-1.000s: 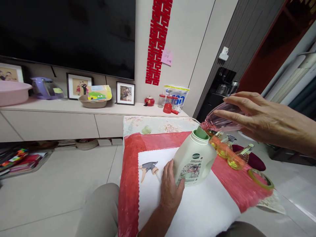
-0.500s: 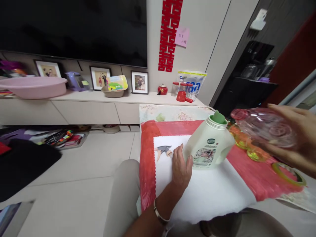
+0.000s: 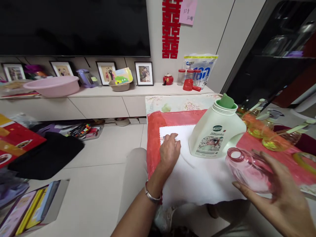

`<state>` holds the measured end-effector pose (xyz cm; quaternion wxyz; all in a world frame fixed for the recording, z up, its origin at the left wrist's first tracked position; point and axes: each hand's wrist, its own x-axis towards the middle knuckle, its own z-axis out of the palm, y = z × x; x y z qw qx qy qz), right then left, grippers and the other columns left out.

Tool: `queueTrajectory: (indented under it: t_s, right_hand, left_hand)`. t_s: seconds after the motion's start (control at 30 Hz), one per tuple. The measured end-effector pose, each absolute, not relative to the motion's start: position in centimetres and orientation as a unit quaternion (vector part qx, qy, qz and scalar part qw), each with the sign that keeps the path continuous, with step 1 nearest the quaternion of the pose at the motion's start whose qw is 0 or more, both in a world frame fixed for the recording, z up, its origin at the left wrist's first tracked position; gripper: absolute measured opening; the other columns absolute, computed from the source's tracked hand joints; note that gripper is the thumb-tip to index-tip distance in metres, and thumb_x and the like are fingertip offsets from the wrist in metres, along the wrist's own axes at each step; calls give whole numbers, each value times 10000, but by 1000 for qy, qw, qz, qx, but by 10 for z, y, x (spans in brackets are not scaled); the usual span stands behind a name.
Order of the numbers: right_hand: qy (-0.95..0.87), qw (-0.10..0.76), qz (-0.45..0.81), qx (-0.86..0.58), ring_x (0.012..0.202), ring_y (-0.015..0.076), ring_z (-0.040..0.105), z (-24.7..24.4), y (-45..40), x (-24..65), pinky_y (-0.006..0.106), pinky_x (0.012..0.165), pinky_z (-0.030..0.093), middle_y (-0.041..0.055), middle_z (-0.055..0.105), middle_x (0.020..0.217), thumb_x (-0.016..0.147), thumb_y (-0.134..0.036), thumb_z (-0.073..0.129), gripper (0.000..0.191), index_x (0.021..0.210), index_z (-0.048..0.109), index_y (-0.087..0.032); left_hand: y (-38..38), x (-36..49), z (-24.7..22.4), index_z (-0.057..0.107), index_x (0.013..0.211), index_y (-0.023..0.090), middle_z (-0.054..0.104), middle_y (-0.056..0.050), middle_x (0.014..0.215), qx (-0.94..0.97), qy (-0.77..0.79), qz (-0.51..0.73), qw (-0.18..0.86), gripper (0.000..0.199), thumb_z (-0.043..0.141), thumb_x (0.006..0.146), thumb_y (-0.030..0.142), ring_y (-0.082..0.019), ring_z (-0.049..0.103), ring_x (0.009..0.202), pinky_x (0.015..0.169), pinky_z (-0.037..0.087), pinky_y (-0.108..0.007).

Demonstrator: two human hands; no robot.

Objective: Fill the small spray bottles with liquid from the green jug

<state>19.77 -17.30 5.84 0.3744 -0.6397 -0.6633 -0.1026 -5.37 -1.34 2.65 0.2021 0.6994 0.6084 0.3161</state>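
White cloth [image 3: 197, 181] bears a "SilkGarden" jug [image 3: 214, 131]; right hand [image 3: 283, 197] clasps pink bottle [image 3: 249, 169], left hand [image 3: 170, 152] curls, grip unclear.

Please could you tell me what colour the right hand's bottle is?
The bottle is transparent pink, clearest in the head view.

Home living room: wall television [image 3: 74, 28], framed photos [image 3: 144, 73].

Large black flat-screen TV [image 3: 74, 28] is sitting above long off-white low cabinet [image 3: 101, 107].
Red paper-cut character strip [image 3: 171, 33] is running down pale panelled wall [image 3: 207, 33]; light-grey tiled floor [image 3: 101, 181] is stretching below.
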Motion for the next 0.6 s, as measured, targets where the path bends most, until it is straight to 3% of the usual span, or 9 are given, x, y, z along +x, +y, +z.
queueTrajectory:
  t_s: [0.1, 0.2, 0.37, 0.6]
  right_hand:
    - [-669, 371, -80, -639, 1235, 327, 563, 46, -176, 184, 557, 1009, 518, 87, 501, 1438, 854, -598, 654, 845, 1576, 334, -299]
    - [-685, 366, -82, -624, 1182, 291, 594, 38, -175, 173, 492, 982, 546, 93, 509, 1419, 890, -558, 631, 789, 1566, 339, -274]
    - [-690, 361, -68, -623, 1175, 273, 603, 24, -175, 162, 421, 917, 578, 99, 512, 1406, 902, -558, 614, 748, 1532, 365, -242]
    - [-691, 363, -67, -621, 1210, 251, 581, 10, -180, 152, 391, 953, 574, 96, 524, 1384, 911, -551, 600, 716, 1505, 378, -217]
  left_hand:
    - [-6, -60, 26, 632, 1298, 246, 681, -114, 1106, 731, 626, 225, 154, 361, 487, 968, 242, -248, 672, 934, 801, 515, -344]
    - [-4, -56, 22, 706, 1145, 217, 682, -132, 1062, 739, 631, 193, 137, 271, 507, 968, 265, -259, 673, 900, 788, 518, -348]
    - [-6, -47, 18, 633, 1180, 196, 653, -144, 1135, 733, 653, 153, 114, 270, 610, 931, 297, -261, 668, 956, 793, 513, -332]
    - [-11, -50, 25, 557, 1131, 156, 689, -160, 1114, 715, 676, 136, 117, 232, 586, 901, 159, -276, 694, 931, 751, 483, -328]
